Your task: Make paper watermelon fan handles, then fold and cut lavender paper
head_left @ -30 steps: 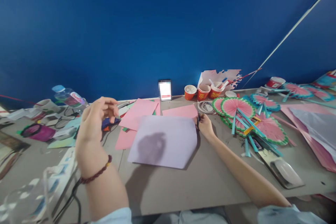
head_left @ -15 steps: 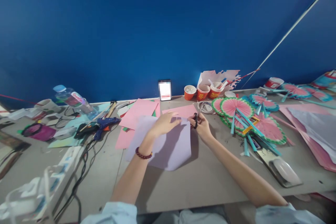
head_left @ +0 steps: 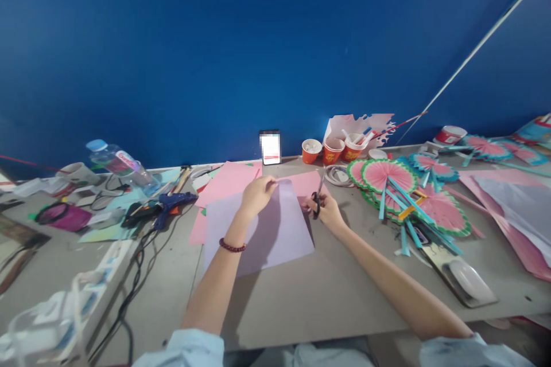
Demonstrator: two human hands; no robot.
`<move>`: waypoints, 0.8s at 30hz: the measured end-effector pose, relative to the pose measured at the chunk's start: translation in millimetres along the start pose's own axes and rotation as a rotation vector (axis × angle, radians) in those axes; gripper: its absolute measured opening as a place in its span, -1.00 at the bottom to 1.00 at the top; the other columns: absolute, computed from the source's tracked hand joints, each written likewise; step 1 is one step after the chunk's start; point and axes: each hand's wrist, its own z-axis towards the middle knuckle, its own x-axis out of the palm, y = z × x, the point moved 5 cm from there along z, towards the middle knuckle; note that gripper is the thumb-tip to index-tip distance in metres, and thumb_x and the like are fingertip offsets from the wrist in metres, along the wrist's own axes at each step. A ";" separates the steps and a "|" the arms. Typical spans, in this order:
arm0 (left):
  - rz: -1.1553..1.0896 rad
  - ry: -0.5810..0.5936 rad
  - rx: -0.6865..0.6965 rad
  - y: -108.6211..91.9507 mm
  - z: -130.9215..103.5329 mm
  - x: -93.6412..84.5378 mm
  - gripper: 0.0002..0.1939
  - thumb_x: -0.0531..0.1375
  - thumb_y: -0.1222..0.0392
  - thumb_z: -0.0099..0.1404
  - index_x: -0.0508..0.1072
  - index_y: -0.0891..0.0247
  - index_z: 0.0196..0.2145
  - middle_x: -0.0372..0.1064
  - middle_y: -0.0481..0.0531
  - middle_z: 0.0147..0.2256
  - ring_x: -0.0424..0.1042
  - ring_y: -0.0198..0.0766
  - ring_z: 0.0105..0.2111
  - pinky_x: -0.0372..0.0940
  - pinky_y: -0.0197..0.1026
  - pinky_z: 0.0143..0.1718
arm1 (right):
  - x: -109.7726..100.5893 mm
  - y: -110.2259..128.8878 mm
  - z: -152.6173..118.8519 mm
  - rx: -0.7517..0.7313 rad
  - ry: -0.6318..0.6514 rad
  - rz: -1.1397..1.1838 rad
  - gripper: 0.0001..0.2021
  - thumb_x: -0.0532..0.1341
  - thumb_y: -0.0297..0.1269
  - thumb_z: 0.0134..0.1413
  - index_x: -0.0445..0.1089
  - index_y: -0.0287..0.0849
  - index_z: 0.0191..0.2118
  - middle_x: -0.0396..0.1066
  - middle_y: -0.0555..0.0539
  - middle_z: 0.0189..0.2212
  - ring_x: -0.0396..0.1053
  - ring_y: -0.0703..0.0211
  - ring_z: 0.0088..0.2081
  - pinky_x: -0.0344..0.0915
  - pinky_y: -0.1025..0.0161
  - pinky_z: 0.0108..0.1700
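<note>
A sheet of lilac paper (head_left: 275,229) lies in front of me, partly over pink sheets (head_left: 228,180). At its far edge, my left hand (head_left: 257,194) pinches the paper between thumb and fingers; a dark red bead bracelet circles that wrist. To the right of the sheet, my right hand (head_left: 328,211) grips black-handled scissors (head_left: 316,204), their blades pointing up and away from me. The scissors are apart from the lilac paper, and a pink sheet (head_left: 301,180) lies behind them.
Red paper cups (head_left: 311,152) and a phone (head_left: 271,148) stand along the blue wall. Pink and green paper fans (head_left: 387,178) and a white mouse (head_left: 469,281) are at right. At left are a water bottle (head_left: 123,163), a blue glue gun (head_left: 170,203) and a power strip (head_left: 97,289).
My left hand has moved a little left and away from me, now pinching the lilac sheet, which has turned and shifted left. The scissors have turned with their blades more upright.
</note>
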 end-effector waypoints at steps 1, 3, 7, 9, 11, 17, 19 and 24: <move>0.006 -0.025 -0.008 3.8 0.9 -2.7 -0.83 0.05 0.16 0.28 0.44 0.13 -0.33 0.47 0.01 -0.28 0.41 -0.15 -0.24 0.25 -0.17 -0.23 | 2.2 -2.7 0.0 0.022 0.032 0.007 -0.50 0.42 0.03 -0.42 0.21 -0.16 -0.43 0.37 0.04 -0.57 0.26 0.32 -0.66 0.21 0.38 -0.67; -0.004 -0.078 -0.021 12.4 2.9 -7.5 -0.84 0.06 0.16 0.27 0.44 0.14 -0.33 0.47 0.01 -0.30 0.41 -0.17 -0.26 0.26 -0.18 -0.23 | 7.1 -9.1 -0.2 0.059 0.109 0.013 -0.48 0.43 -0.01 -0.42 0.21 -0.16 -0.37 0.37 0.07 -0.53 0.25 0.35 -0.66 0.23 0.37 -0.65; -0.078 -0.171 -0.048 32.1 7.5 -12.7 -0.87 0.11 0.14 0.24 0.44 0.17 -0.35 0.47 0.05 -0.28 0.42 -0.14 -0.25 0.27 -0.16 -0.20 | 13.7 -16.3 -2.1 0.017 0.230 -0.001 -0.52 0.43 -0.11 -0.37 0.21 -0.16 -0.33 0.33 0.09 -0.44 0.22 0.41 -0.62 0.19 0.39 -0.59; -0.124 -0.197 -0.055 41.2 9.0 -13.4 -0.86 0.12 0.13 0.23 0.44 0.19 -0.34 0.48 0.07 -0.27 0.42 -0.13 -0.25 0.27 -0.14 -0.20 | 15.8 -16.2 -4.3 -0.021 0.267 -0.025 -0.56 0.42 -0.16 -0.32 0.21 -0.16 -0.32 0.32 0.09 -0.43 0.18 0.44 -0.59 0.15 0.41 -0.55; -0.169 -0.225 -0.051 48.9 9.8 -14.4 -0.84 0.12 0.12 0.23 0.44 0.20 -0.35 0.48 0.08 -0.27 0.43 -0.13 -0.25 0.28 -0.14 -0.20 | 17.2 -15.4 -6.1 -0.039 0.287 -0.055 -0.57 0.41 -0.20 -0.31 0.20 -0.16 -0.33 0.31 0.08 -0.42 0.18 0.44 -0.56 0.14 0.41 -0.50; -0.227 -0.314 -0.023 63.3 10.7 -18.7 -0.85 0.13 0.13 0.21 0.43 0.22 -0.39 0.45 0.05 -0.35 0.40 -0.20 -0.34 0.29 -0.16 -0.23 | 13.5 -18.6 -0.3 -0.060 0.226 -0.081 -0.57 0.40 -0.19 -0.33 0.17 -0.14 -0.34 0.30 0.05 -0.42 0.28 0.33 -0.44 0.21 0.33 -0.36; -0.232 -0.344 -0.010 64.8 10.9 -19.0 -0.86 0.13 0.13 0.21 0.43 0.22 -0.38 0.44 0.05 -0.34 0.39 -0.21 -0.34 0.28 -0.17 -0.24 | 10.7 -21.8 3.4 -0.076 0.190 -0.095 -0.57 0.39 -0.17 -0.34 0.17 -0.14 -0.35 0.29 0.06 -0.44 0.27 0.32 -0.46 0.21 0.32 -0.37; -0.241 -0.330 0.006 65.3 11.5 -13.1 -0.85 0.10 0.13 0.24 0.42 0.22 -0.35 0.44 0.05 -0.32 0.39 -0.20 -0.30 0.27 -0.16 -0.21 | 7.6 -25.4 5.7 -0.129 0.160 -0.125 -0.59 0.37 -0.14 -0.31 0.18 -0.15 -0.36 0.26 0.07 -0.45 0.23 0.34 -0.49 0.19 0.33 -0.42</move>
